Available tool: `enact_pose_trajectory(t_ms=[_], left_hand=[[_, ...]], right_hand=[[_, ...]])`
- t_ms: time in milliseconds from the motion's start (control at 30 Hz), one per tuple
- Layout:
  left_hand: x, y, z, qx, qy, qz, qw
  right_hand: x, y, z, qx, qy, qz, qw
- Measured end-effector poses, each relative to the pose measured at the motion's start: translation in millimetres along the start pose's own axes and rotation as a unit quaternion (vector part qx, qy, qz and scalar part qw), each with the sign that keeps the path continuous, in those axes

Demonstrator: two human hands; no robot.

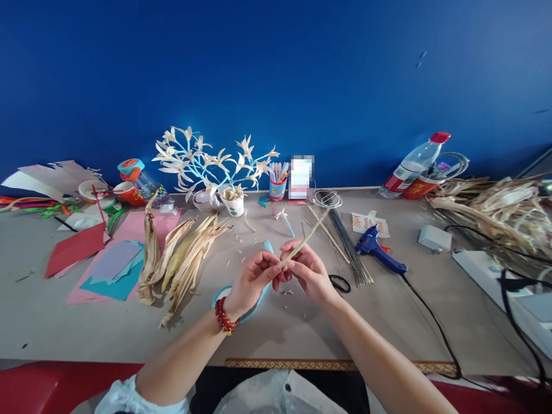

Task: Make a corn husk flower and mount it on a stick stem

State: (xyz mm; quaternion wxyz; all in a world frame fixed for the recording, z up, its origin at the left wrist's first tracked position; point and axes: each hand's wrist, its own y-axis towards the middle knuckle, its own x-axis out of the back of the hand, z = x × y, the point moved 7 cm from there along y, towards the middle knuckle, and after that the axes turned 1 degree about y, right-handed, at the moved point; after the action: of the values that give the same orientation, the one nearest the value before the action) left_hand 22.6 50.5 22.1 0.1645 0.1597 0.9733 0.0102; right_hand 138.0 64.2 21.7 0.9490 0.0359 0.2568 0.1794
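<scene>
Between my two hands is a thin pale strip of corn husk (pixel 308 237), its free end pointing up to the right. My left hand (pixel 257 273) pinches the strip's lower end between thumb and fingers. Close beside it, my right hand (pixel 307 273) also has its fingers closed on that end. Under my left wrist lies a roll of light blue tape (pixel 217 294), partly hidden. Just beyond my hands, a small husk flower on a blue stem (pixel 284 218) rests on the table. Scissors, of which a black handle loop (pixel 340 283) shows, lie to the right.
Dried corn husks (pixel 185 259) and coloured paper (pixel 114 264) lie left. A vase of husk flowers (pixel 233 202) stands at the back, near a pen cup (pixel 278 187). Right are wires (pixel 351 247), a blue glue gun (pixel 382 250) with a cord, a tilted bottle (pixel 411 167) and a power strip (pixel 487 282).
</scene>
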Motion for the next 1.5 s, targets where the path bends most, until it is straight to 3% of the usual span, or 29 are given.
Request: enact_pose_trajectory(t_ms=[167,433,567,700,800,967,1100,1267,1500], left_hand=[[-5.0,0.3,7.1,0.059,-0.113,0.024,0.992],[7.2,2.3,-4.2,-0.01,-0.026,-0.013,1.0],[9.0,4.3,0.5,-0.017,-0.035,-0.013,0.999],[8.9,3.5,12.8,0.026,-0.058,-0.004,0.998],[9.9,0.6,12.5,0.035,-0.037,-0.001,0.999],[17.3,-0.7,1.4,0.018,0.061,-0.052,0.997],[18.3,0.8,-3.4,0.004,0.079,-0.065,0.995],[15.6,-0.8,-5.3,0.002,0.088,-0.059,0.994],[12.5,-1.2,-1.5,-0.013,0.107,-0.025,0.994]], right_hand=[[-5.9,-0.2,1.3,0.002,-0.027,0.02,0.999],[12.7,2.4,3.1,0.024,-0.227,-0.057,0.972],[12.8,3.1,2.8,0.004,-0.189,-0.064,0.98],[12.9,4.3,0.5,-0.009,-0.161,-0.075,0.984],[9.9,4.5,-5.1,-0.037,-0.166,-0.041,0.985],[4.7,1.4,-7.6,-0.069,-0.229,0.016,0.971],[-0.4,-0.8,-8.2,-0.117,-0.1,0.039,0.987],[-0.6,-0.3,-4.4,-0.114,-0.044,0.03,0.992],[2.8,0.6,-1.1,-0.105,-0.083,0.009,0.991]])
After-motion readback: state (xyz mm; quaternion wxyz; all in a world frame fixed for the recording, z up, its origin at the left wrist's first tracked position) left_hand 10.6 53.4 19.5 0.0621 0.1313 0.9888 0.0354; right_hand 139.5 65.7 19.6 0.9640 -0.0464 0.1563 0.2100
